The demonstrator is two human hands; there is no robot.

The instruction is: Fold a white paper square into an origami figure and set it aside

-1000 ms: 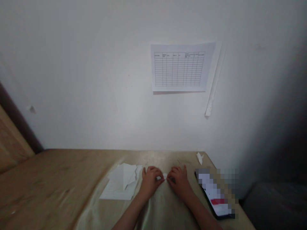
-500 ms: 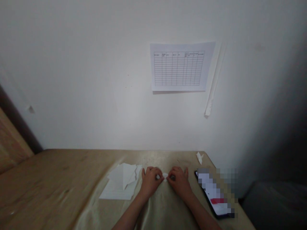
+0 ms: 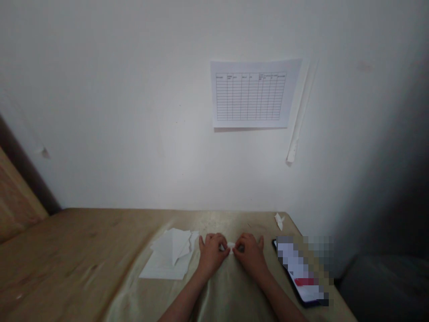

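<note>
**A:** ok so what's in the hands right now? pic is kinda dim

**B:** a small white piece [image 3: 231, 245], probably paper. It's right between the left hand [image 3: 211, 253] and the right hand [image 3: 250, 253], low over the tabletop [image 3: 83, 255] or on it, can't tell which. Most of it is covered by the hands.

**A:** and the fingers?

**B:** thumb and index of each hand are curled in and closed to a pinch, one on the left edge of the piece, the other on the right edge. The fingertips nearly meet. The other fingers are loosely bent, except the little ones, which stick up a bit on the outer sides.

**A:** what else is lying around?

**B:** just left of the left hand there's a pile of white sheets [image 3: 161, 268], with a creased sheet [image 3: 169, 246] on top that has a pointy flap. Right of the right hand, a phone [image 3: 297, 281] lies slanted near the right edge, screen lit and partly pixelated out. Past it, at the far right corner, a torn white scrap [image 3: 279, 222].

**A:** and the wall?

**B:** there's a printed chart [image 3: 250, 96] on the wall [image 3: 134, 112], far side and right of centre, rows and columns, headings too tiny to read. A whitish strip [image 3: 291, 154] runs at a slant just right of it.
</note>
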